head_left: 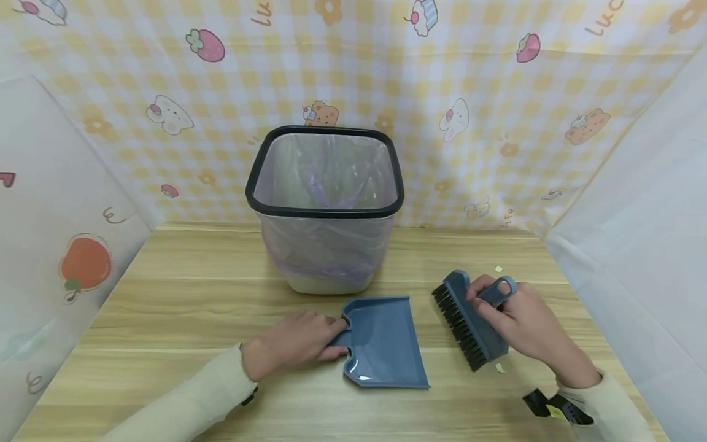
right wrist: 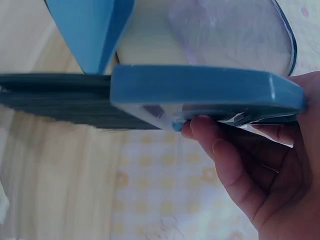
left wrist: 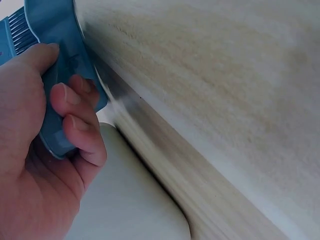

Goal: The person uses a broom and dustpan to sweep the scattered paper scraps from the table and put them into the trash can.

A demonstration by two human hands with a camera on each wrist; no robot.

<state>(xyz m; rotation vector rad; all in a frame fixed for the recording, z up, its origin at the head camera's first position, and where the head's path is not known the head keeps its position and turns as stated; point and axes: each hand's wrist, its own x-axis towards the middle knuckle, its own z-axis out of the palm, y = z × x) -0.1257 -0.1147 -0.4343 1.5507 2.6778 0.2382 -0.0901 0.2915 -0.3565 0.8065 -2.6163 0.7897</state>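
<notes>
A blue dustpan (head_left: 383,344) lies on the wooden table, its straight edge facing right. My left hand (head_left: 298,339) grips its short handle, and the left wrist view shows the fingers (left wrist: 75,120) curled round that handle. To the right, my right hand (head_left: 521,319) holds a blue hand brush (head_left: 477,319) by its handle. The brush's dark bristles (head_left: 458,328) point left toward the dustpan, with a gap between the two. Small pale scraps of paper lie by the brush, one scrap (head_left: 499,269) beyond it and another scrap (head_left: 500,368) on the near side.
Behind the dustpan stands a white bin (head_left: 328,283) with a black rim (head_left: 326,213) and a clear purplish liner. A yellow checked cloth (head_left: 232,123) hangs at the back of the wooden table (head_left: 188,288). White sheets close off both sides.
</notes>
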